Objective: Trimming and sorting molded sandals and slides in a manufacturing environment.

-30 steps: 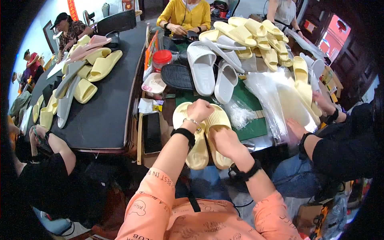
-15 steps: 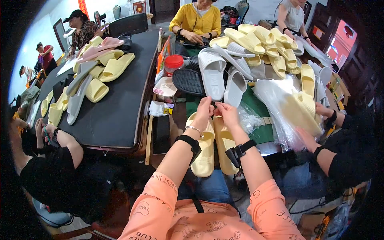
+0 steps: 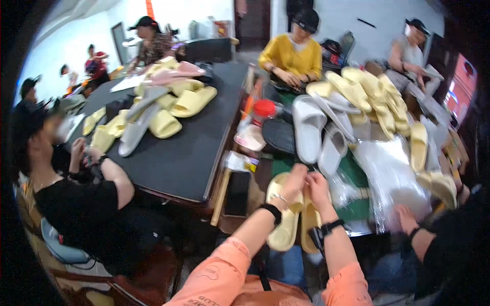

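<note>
My left hand (image 3: 294, 182) and my right hand (image 3: 317, 187) meet with fingertips pinched together, closed on something too small to make out. Just beneath them, a left yellow slipper (image 3: 282, 235) and a right yellow slipper (image 3: 308, 222) lie side by side at the table's near edge, toes toward me. My hands and wrists partly cover both. Beyond my fingers lie a pale grey slipper (image 3: 308, 133) and a second grey slipper (image 3: 333, 148), apart from my hands. Small clear plastic pieces (image 3: 343, 191) are heaped right of my right hand.
Clear plastic bags (image 3: 390, 176) lie at right, touched by a co-worker's hand (image 3: 406, 219). Yellow slippers (image 3: 380, 97) are piled behind. Leftward are a phone (image 3: 238, 193), a red-lidded jar (image 3: 264, 108) and a black table (image 3: 189, 168) with more slippers. Several people sit around.
The whole view has swung, so the scene sits lower and further right. My hands stay pinched together above the yellow slippers. The right-hand co-worker's yellow slippers have moved off the bags, rightward.
</note>
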